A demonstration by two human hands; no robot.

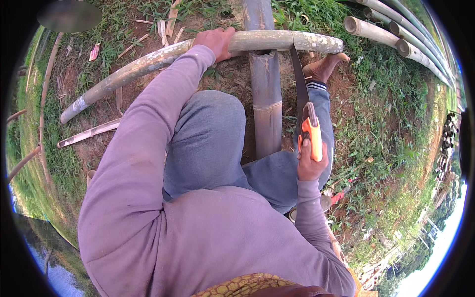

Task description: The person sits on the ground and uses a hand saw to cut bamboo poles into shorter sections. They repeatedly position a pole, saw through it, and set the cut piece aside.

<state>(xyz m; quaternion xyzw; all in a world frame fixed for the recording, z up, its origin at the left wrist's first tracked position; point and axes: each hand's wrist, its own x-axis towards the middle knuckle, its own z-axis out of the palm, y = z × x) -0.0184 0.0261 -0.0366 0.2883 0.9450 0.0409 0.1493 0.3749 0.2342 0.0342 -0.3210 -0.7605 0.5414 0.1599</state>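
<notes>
Bamboo pole [198,52] gripped by left hand [215,42]; right hand [310,163] clasps orange-handled saw [304,114] cutting it.

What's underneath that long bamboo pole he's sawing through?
A thicker bamboo trunk lies crosswise under the long pole, propping it off the ground. The left hand presses the pole; the right hand works the saw. The exact contact spot is hidden by the pole.
</notes>
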